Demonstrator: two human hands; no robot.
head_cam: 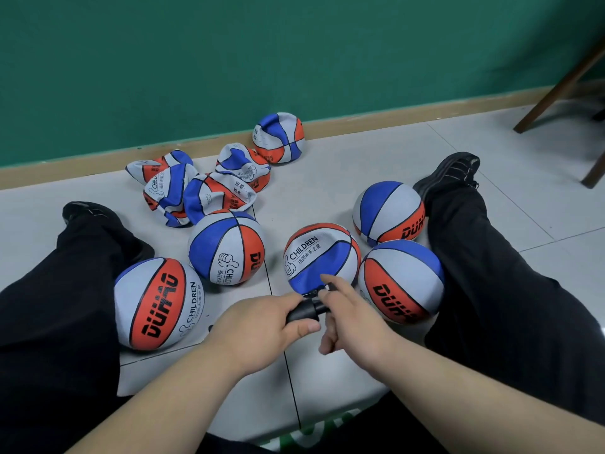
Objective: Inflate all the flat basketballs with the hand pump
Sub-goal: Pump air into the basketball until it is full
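A pale tiled floor is running up to a green wall, and a person is sitting on it with black-trousered legs spread around red, white and blue basketballs. The left hand is gripping the black hand pump, fingers wrapped round its barrel, while the right hand is pinching the pump's tip between thumb and forefinger against a dented ball lying between the legs. Four round balls are sitting close around it, and crumpled flat balls are lying heaped nearer the wall.
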